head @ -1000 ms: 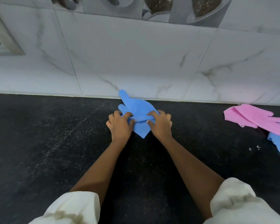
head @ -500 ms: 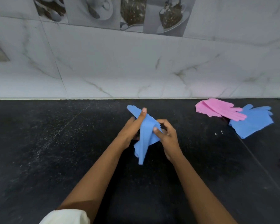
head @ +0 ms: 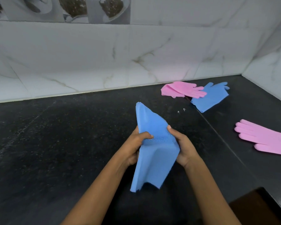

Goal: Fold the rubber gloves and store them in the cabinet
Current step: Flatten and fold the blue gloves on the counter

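A blue rubber glove (head: 154,159) with bristles across its palm hangs in the air above the black counter (head: 55,143), its cuff pointing down toward me. My left hand (head: 135,143) grips its left edge and my right hand (head: 183,146) grips its right edge, thumbs on the bristled band. A second blue glove (head: 211,98) lies flat at the back right, with a folded pink glove (head: 180,89) partly on top of it. Another pink glove (head: 266,140) lies spread out at the right edge.
A white marble-look tiled wall (head: 120,54) runs behind the counter and turns a corner at the right. A counter seam (head: 222,140) runs diagonally on the right. A dark opening (head: 256,208) shows at the bottom right, past the counter's edge.
The blue glove has been lifted off the counter and opened out between both hands. The view has swung right, so the other gloves and the wall corner are now in sight.
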A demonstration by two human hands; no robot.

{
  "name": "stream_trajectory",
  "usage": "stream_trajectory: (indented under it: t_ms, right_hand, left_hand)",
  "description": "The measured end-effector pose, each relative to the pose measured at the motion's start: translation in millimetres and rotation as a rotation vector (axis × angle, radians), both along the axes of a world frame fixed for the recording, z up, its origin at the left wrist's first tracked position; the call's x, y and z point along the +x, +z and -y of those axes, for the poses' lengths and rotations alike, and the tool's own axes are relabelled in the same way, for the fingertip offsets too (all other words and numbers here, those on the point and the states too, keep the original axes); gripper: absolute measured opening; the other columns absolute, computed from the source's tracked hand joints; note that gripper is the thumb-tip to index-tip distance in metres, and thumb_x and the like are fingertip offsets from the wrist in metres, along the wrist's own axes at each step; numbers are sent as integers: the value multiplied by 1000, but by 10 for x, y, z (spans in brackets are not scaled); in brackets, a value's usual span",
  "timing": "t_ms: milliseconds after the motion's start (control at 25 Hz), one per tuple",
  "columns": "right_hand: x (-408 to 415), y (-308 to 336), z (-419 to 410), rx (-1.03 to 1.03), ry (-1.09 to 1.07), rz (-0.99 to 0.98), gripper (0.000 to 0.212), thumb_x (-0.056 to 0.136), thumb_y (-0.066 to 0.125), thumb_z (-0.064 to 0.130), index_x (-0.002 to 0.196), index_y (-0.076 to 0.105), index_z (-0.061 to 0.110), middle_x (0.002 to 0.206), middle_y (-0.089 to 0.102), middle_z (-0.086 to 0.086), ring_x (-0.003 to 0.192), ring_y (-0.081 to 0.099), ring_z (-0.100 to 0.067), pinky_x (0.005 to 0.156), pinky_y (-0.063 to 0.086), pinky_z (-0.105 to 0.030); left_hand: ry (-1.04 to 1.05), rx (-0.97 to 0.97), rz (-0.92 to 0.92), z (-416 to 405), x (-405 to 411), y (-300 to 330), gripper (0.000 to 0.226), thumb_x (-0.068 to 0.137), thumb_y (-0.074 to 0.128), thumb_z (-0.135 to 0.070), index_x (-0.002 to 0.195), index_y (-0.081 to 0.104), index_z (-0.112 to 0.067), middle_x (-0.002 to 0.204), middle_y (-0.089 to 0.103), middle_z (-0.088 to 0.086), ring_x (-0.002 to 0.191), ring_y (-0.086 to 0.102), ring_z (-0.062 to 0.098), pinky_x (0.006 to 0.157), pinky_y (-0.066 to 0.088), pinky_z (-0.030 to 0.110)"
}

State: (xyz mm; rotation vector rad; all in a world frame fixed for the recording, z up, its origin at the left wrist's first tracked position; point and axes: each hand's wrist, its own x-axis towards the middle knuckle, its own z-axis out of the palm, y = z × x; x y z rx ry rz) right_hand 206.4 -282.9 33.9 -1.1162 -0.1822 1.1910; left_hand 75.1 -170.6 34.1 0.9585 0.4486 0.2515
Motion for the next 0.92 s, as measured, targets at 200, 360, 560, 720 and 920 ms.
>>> stream_trajectory:
  t_ms: [200,360,560,720,920]
  right_hand:
    - [515,-81,360,-187,-26,508,58,81,69,9,133,46,23,114,68,-10,97,68,-25,74,58,-37]
    - [755,-472,465,-475,76,809,64,83,63,5,141,38,15,110,60,-13,93,60,-22,79,53,-35]
    - [889,-593,483,-402,145,1013,51,80,68,14,127,47,17,98,58,-3,82,60,-18,70,51,-30]
    - [1310,-513,558,-431,-9,1052,37,84,66,18,119,55,17,109,57,-3,79,55,-9,75,48,-28]
    - [2510,-306,490,-493,-239,791,30,86,63,14,115,57,14,116,63,-10,101,61,-20,91,52,-37]
  left_hand:
    - [62,115,-126,479,287,-66,49,80,54,5,121,52,-22,105,73,4,91,72,18,69,61,36]
    - [189,516,-622,779,496,-402,43,81,61,-6,119,43,-14,118,60,9,101,61,22,87,54,44]
    - [391,1103,-1002,939,716,-483,67,72,74,-24,128,37,-13,123,44,9,105,51,30,84,46,44]
    - [289,1453,-826,941,1239,-405,48,82,66,-28,125,48,-16,126,45,7,112,45,25,90,41,38]
    - [71,1436,-526,682,2450,-264,41,87,61,-22,126,50,-15,126,48,7,114,50,23,97,46,37]
